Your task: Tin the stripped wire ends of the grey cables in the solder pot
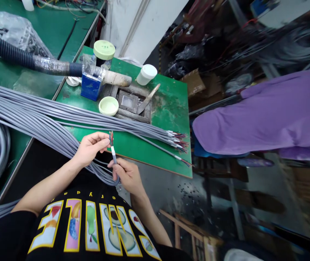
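Note:
My right hand (pixel 127 175) is closed around a grey cable (pixel 114 158) and holds it upright in front of my chest. The cable has a white sleeve near its top and a tuft of stripped coloured wires (pixel 111 137) at the tip. My left hand (pixel 90 146) pinches those wire ends between thumb and fingertips. A thick bundle of the same grey cables (pixel 62 116) lies across the green table (pixel 168 108), its stripped ends (pixel 179 142) fanned out to the right.
On the table stand a metal block fixture (pixel 129 103), a blue box (pixel 91 87), a pale green lid (pixel 108 106), a green-capped jar (pixel 104 50) and a white jar (pixel 146 74). A corrugated hose (pixel 21 58) runs in from the left. A person in purple (pixel 266 112) bends at the right.

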`<state>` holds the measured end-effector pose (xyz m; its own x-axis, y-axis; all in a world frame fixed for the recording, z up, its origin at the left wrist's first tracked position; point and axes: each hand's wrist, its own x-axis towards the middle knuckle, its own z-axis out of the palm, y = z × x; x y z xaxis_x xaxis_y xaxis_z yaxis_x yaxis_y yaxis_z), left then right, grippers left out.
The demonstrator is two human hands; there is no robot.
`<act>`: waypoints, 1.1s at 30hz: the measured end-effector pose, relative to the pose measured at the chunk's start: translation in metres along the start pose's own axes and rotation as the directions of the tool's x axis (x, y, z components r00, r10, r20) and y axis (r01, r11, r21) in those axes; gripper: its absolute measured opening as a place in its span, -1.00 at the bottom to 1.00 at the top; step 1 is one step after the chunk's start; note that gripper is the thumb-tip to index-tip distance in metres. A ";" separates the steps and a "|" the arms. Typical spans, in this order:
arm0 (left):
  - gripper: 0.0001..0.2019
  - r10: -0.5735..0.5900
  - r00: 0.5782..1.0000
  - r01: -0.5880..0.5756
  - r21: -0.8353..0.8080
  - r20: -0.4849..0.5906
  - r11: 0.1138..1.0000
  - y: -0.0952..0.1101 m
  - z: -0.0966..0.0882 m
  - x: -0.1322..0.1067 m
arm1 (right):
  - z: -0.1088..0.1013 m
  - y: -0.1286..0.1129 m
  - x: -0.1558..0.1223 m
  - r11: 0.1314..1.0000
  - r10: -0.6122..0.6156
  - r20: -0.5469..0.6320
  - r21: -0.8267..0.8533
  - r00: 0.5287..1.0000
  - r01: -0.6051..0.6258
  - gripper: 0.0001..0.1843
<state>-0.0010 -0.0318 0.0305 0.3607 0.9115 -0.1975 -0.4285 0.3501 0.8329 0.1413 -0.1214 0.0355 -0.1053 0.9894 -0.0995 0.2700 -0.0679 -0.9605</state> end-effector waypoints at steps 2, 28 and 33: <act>-0.68 -0.006 1.000 0.006 0.006 -0.007 1.000 0.002 0.001 0.000 | 0.000 0.001 0.001 1.000 0.010 0.007 0.025 1.000 -0.011 -0.73; -0.94 0.668 0.706 -0.641 0.612 0.235 0.463 0.000 -0.003 -0.003 | 0.007 0.004 0.008 0.992 -0.064 -0.067 -0.109 0.996 0.056 -0.71; -0.92 0.513 0.857 -0.416 0.518 -0.053 0.747 -0.003 0.000 -0.004 | 0.009 0.001 0.010 0.958 -0.142 -0.104 -0.265 0.984 0.110 -0.69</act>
<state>-0.0014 -0.0359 0.0290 0.0451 0.9720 0.2308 -0.0408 -0.2290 0.9726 0.1319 -0.1131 0.0314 -0.0422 0.9970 0.0652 0.5012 0.0776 -0.8619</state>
